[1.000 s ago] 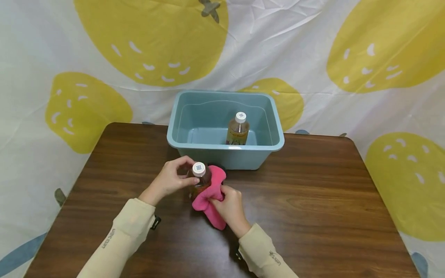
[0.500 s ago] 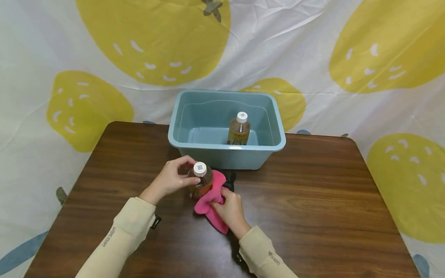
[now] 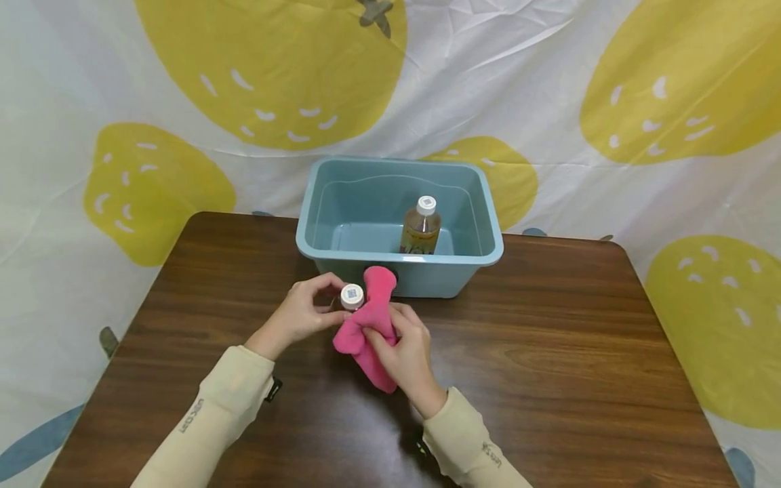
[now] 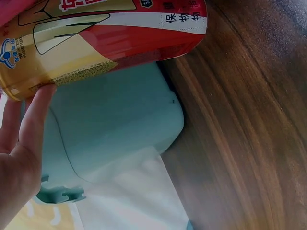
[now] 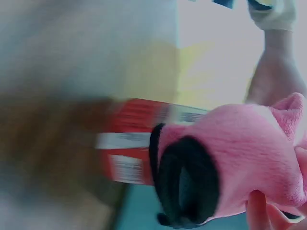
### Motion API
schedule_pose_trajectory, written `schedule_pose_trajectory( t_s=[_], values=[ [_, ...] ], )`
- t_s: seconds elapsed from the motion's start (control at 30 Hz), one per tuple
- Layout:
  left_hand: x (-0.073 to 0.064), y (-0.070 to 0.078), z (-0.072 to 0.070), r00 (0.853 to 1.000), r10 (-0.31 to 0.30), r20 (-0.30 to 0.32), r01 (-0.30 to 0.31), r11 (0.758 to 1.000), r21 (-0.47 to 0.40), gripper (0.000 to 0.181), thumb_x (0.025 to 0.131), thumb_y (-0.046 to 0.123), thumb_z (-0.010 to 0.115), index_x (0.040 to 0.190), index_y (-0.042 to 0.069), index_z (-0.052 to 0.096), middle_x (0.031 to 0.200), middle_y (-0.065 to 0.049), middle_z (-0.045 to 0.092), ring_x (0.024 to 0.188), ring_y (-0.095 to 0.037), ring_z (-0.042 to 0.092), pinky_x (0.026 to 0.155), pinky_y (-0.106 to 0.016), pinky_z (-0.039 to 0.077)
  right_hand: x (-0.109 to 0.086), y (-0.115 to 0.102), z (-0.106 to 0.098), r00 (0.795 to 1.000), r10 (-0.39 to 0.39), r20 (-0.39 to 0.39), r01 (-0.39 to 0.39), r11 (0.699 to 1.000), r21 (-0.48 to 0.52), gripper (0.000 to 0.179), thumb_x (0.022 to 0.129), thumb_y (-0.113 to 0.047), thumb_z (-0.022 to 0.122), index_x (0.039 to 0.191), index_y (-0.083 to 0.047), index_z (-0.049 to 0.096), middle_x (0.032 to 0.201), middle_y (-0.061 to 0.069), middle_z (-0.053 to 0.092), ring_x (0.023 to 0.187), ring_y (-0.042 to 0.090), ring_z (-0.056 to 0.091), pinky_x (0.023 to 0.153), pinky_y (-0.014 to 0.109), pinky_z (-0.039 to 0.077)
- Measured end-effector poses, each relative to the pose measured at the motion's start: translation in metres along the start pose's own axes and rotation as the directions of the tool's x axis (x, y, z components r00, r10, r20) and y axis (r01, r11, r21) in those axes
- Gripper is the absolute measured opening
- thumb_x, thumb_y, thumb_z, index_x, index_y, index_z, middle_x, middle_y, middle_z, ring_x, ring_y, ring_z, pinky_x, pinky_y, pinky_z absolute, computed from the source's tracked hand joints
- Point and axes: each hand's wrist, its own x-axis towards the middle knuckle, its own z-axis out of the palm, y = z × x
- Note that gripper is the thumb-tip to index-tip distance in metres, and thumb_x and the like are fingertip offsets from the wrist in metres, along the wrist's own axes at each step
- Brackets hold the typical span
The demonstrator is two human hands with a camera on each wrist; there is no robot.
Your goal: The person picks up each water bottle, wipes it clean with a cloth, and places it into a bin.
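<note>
Thumb and fingers of my left hand grip a bottle around its upper part, just in front of the bin. White cap up, it carries a red and gold label, plain in the left wrist view. My right hand pinches a pink plush piece, a soft cloth-like thing with black trim. It lies against the bottle's right side and overlaps its body in the head view. In the right wrist view a wide black-edged end of the plush piece faces the camera, beside the red label.
A blue-green plastic bin stands at the back of the brown wooden table. Inside it, toward the right, is another white-capped bottle. A white curtain with yellow fruit shapes hangs behind and at both sides.
My right hand has moved the pink plush piece up along the bottle toward the bin, after a slight dip toward me. My left hand keeps its grip on the bottle in place.
</note>
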Motion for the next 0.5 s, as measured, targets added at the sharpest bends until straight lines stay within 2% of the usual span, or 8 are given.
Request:
schedule_pose_trajectory(
  t_s=[0.17,0.33,0.5],
  values=[
    [0.0,0.001,-0.001,1.0,-0.001,0.021,0.001,1.0,0.005,0.027,0.072,-0.001,0.07,0.097,0.003,0.06,0.095,-0.013,0.061,0.088,-0.024,0.056,0.076,-0.041,0.051,0.015,-0.014,-0.006,0.999,0.021,0.043,-0.02,0.999,-0.028,0.026,0.072,-0.018,0.076,0.094,-0.005,0.071,0.095,0.007,0.064,0.084,0.016,0.06,0.067,0.029,0.051],
    [-0.001,0.001,-0.001,1.0,-0.013,0.02,0.013,1.0,0.001,0.028,0.072,0.0,0.071,0.097,0.003,0.06,0.096,-0.013,0.062,0.09,-0.024,0.056,0.076,-0.042,0.051,0.01,-0.011,-0.006,0.998,0.033,0.047,-0.032,0.999,-0.032,0.025,0.07,-0.016,0.078,0.091,-0.005,0.071,0.086,0.005,0.064,0.075,0.013,0.057,0.061,0.025,0.048],
    [-0.001,0.001,0.0,1.0,-0.014,0.017,0.014,1.0,-0.005,0.029,0.072,0.003,0.074,0.097,0.003,0.06,0.096,-0.013,0.061,0.091,-0.024,0.056,0.076,-0.042,0.051,0.004,-0.004,-0.004,0.999,0.006,0.035,-0.006,1.0,-0.021,0.024,0.071,-0.014,0.077,0.092,-0.006,0.07,0.081,0.005,0.062,0.072,0.011,0.055,0.059,0.023,0.046]
  ],
)
